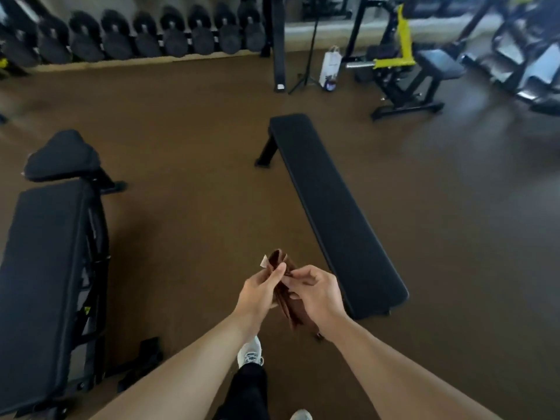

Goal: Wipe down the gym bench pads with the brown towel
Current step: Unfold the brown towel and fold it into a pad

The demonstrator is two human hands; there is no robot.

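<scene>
A folded brown towel [283, 269] with a small white tag hangs upright between my two hands, low in the middle of the view. My left hand [261, 291] pinches its left side and my right hand [316, 294] grips its right edge. A long flat black bench pad [333, 207] runs away from me just right of my hands. An adjustable black bench with a back pad [39, 268] and a seat pad [62, 156] stands at the left. My hands are above the floor between the two benches and touch neither.
Brown floor [188, 165] stretches between the benches. A rack of black dumbbells [136, 37] lines the far wall. A black post [278, 40], a tripod stand, a white paper bag [330, 68] and a yellow-and-black machine [400, 59] stand at the back right. My white shoes [250, 353] show below.
</scene>
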